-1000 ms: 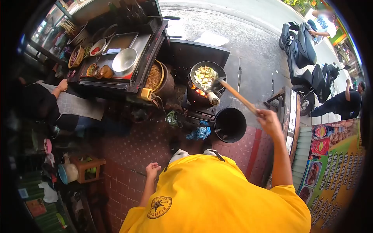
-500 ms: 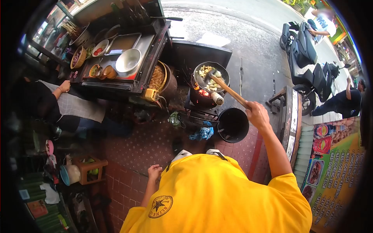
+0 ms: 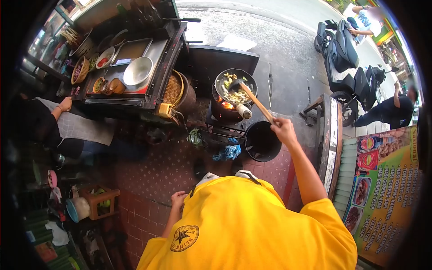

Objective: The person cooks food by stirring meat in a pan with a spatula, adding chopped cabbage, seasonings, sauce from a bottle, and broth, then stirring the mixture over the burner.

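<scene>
My right hand (image 3: 283, 131) grips the wooden handle of a long spatula (image 3: 260, 106), and its dark head rests among the food in a wok (image 3: 250, 80). Chopped pale and green pieces of food (image 3: 236, 96) lie in the wok. Under it, orange flames glow in a charcoal stove (image 3: 223, 115). The wok's cloth-wrapped handle (image 3: 244, 112) points toward me, with no hand on it. My left hand (image 3: 178, 198) hangs beside my yellow shirt, its fingers loosely curled and nothing visible in them.
A black bucket (image 3: 263, 143) stands right of the stove, near a blue cloth (image 3: 226, 153). At left, a cart (image 3: 155, 85) carries a white bowl (image 3: 138, 71) and baskets; a person (image 3: 63, 105) stands beside it. A bench (image 3: 330, 144) and motorbikes (image 3: 342, 49) are at right.
The spatula's head has shifted slightly within the wok, and the food is spread differently. The whole view has shifted slightly left. My left hand stays at my side.
</scene>
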A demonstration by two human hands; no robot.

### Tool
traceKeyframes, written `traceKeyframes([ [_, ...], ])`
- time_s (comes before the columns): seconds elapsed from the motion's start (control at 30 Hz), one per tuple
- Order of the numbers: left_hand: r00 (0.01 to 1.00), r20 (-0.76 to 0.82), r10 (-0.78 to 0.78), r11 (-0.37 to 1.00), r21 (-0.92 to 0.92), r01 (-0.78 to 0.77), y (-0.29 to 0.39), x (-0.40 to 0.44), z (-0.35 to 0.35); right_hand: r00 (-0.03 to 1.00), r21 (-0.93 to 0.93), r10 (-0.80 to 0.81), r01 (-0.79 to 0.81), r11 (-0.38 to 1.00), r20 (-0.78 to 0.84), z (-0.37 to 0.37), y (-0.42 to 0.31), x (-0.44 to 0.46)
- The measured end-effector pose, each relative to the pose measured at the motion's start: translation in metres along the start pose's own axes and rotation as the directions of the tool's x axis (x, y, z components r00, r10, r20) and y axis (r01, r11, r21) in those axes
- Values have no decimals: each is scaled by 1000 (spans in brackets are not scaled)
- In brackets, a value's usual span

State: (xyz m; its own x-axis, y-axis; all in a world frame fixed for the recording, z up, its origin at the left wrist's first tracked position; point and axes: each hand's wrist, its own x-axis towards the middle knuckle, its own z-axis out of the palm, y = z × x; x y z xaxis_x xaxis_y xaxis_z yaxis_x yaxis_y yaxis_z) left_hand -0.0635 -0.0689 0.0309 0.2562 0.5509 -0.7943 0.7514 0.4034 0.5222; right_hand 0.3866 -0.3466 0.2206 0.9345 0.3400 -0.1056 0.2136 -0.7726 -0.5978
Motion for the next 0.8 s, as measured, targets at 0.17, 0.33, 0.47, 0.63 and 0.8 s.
traceKeyframes([
  [0.17, 1000, -13, 17, 1000, -8, -17, 1, 3, -2, 1000, 18, -13, 13, 1000, 22, -58, -14, 2],
  [0.33, 1000, -13, 18, 998, -53, -19, 8, -9, 1, 996, -21, -42, 44, 999, 75, -47, 8, -8],
  [0.47, 1000, 17, 20, 1000, -23, -19, -2, 2, 1, 998, 60, -53, 55, 997, -24, -14, -15, -6],
  [0.63, 997, 14, 71, 997, 32, -71, 14, -1, 1, 970, -132, -236, 226, 965, -65, 18, 1, -1],
  [0.8, 999, 1, 50, 977, -210, -49, -1, 11, -9, 985, 90, -155, 161, 983, -76, 5, 21, -4],
])
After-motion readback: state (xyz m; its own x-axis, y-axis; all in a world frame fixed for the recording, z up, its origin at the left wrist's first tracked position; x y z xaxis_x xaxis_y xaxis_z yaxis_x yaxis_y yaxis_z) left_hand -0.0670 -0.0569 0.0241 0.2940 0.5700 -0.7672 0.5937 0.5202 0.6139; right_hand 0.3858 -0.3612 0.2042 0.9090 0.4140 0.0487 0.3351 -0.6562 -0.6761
